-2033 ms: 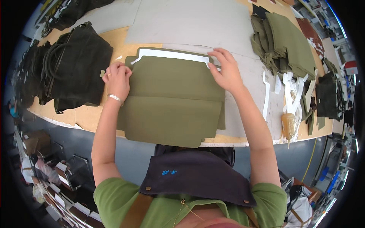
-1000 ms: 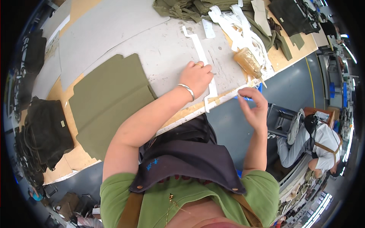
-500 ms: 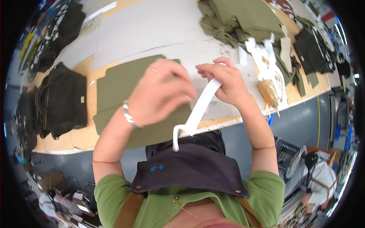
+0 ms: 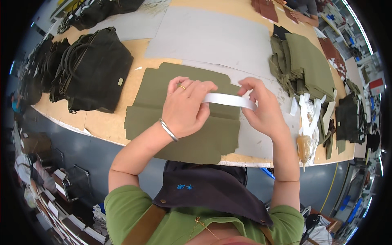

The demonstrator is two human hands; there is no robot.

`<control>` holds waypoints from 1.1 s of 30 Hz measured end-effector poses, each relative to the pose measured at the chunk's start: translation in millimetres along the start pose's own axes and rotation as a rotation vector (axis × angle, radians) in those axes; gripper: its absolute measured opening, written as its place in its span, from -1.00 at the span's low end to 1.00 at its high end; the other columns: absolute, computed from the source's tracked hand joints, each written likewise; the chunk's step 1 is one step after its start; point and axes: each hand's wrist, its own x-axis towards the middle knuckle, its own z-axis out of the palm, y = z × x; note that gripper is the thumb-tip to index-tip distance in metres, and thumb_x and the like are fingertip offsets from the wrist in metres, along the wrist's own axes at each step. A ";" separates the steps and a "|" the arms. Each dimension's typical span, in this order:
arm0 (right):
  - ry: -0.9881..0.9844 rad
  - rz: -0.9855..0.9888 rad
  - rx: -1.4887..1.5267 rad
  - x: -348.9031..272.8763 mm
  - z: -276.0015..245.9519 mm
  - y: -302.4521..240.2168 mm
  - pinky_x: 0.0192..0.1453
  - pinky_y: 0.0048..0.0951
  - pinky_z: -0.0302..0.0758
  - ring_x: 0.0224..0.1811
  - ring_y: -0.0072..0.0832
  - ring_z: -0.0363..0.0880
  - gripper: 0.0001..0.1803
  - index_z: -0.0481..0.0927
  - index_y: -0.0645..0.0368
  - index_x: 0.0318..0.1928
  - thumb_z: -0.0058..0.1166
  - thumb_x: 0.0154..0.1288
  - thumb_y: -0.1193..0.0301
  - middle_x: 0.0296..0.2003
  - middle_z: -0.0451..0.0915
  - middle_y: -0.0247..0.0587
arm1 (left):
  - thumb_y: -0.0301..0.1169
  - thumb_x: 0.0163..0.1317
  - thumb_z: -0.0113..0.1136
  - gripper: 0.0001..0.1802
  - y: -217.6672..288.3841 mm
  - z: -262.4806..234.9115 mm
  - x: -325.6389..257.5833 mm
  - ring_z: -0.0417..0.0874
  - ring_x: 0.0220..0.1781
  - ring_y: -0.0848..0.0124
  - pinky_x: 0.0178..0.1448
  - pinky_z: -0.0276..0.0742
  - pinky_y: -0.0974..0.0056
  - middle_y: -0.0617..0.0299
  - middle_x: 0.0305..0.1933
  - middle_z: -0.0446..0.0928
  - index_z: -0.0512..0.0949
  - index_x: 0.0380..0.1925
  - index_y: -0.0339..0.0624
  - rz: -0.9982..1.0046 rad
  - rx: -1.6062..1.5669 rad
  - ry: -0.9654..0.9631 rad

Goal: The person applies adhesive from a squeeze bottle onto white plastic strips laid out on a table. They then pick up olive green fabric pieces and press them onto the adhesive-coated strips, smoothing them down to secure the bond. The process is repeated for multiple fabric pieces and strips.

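Strip of white (image 4: 228, 99), held up between left hand (image 4: 183, 108) and right hand (image 4: 264, 107), bent in an arch over the green sheet (image 4: 179, 145) on the near side of the table (image 4: 104, 127). Pinched by right fingers on the right, gripped by left fingers on the left, partly hidden there. Could twist if pushed together, or drop crooked from a loose pinch.

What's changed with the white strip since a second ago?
The white strip was lifted off the table and carried left, above the olive panel. The right hand took hold; the left hand holds it too. The panel and amber bottle stayed on the table.
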 end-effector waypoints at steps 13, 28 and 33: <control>-0.133 0.272 0.565 22.8 58.6 74.7 -0.27 -0.54 0.43 -0.33 -0.64 0.48 -0.91 0.61 0.21 -0.29 0.25 0.19 0.52 -0.33 0.56 -0.40 | -0.43 0.21 0.27 -0.91 -136.1 -33.5 -9.0 0.57 -0.09 0.38 0.10 0.43 0.30 0.27 -0.20 0.58 0.64 -0.33 -0.21 -0.429 -0.555 -0.465; 0.047 0.732 0.049 69.1 102.0 109.7 -0.19 -0.41 0.49 -0.32 -0.43 0.51 -0.66 0.66 0.26 -0.30 0.29 0.04 0.23 -0.25 0.54 -0.24 | -0.11 -0.07 0.30 -0.58 -197.6 24.5 37.2 0.62 -0.15 0.13 0.18 0.31 0.19 0.03 -0.25 0.66 0.66 -0.32 -0.22 -0.720 0.131 -0.558; -0.007 0.791 -0.054 73.6 104.2 112.2 -0.10 -0.33 0.52 -0.20 -0.32 0.59 -0.63 0.66 0.26 -0.30 0.26 0.01 0.20 -0.20 0.58 -0.19 | -0.16 -0.09 0.31 -0.58 -198.9 29.7 44.2 0.63 -0.14 0.11 0.16 0.37 0.19 0.00 -0.25 0.66 0.66 -0.29 -0.26 -0.740 0.173 -0.585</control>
